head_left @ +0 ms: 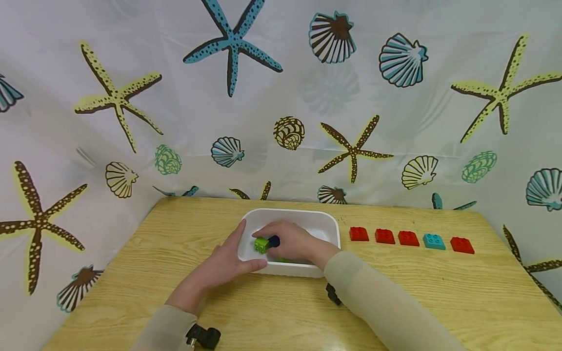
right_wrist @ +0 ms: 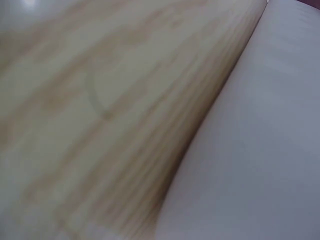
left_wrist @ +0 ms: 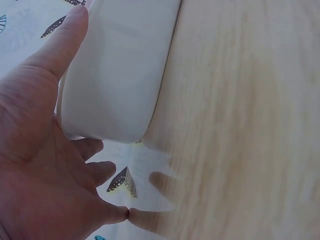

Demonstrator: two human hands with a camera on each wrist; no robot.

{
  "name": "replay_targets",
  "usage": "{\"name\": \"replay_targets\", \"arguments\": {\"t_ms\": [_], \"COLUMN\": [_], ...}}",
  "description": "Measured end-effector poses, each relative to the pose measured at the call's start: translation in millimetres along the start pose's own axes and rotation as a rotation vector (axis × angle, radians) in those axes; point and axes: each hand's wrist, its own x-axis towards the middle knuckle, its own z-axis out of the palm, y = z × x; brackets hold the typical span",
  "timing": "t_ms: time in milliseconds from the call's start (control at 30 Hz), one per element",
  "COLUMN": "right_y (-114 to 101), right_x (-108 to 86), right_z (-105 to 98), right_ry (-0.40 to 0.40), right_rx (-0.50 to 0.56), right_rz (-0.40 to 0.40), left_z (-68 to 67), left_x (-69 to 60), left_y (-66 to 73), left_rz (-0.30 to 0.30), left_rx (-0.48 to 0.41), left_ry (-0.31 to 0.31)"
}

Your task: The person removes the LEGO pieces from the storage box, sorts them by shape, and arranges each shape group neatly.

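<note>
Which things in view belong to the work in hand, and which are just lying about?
In the work:
white bin, touched by the left hand
lime piece and dark piece, at the right hand
probably also the four red bricks and turquoise brick, in a row

Likely incidental:
patterned cloth
black wrist devices

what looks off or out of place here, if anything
Only a mild oddity: the turquoise brick sits fourth from the left in a row of otherwise red bricks, right of the white bin. Nothing looks visibly spilled or damaged.
</note>
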Motion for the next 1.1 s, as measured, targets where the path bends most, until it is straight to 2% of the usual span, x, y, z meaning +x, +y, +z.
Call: {"name": "replay_targets", "arguments": {"t_ms": [433, 833, 1100], "right_y": [-5.0, -3.7, -2.6], "right_x": [-1.5, 0.2, 0.2], "right_z": [-0.7, -2.6, -3.2], "right_ry": [0.049, 0.129, 0.151], "right_rx": [0.08, 0.135, 0.178], "right_rz": [0.107, 0.118, 0.146], "left_z": [1.7, -0.6, 1.6], "left_x": [1.0, 0.0, 1.3], "left_y": [-0.7, 1.6, 0.5], "left_rz": [0.0, -0.017, -0.036], "left_rx": [-0.004, 0.011, 0.008], "left_ry": [0.001, -0.006, -0.01]}}
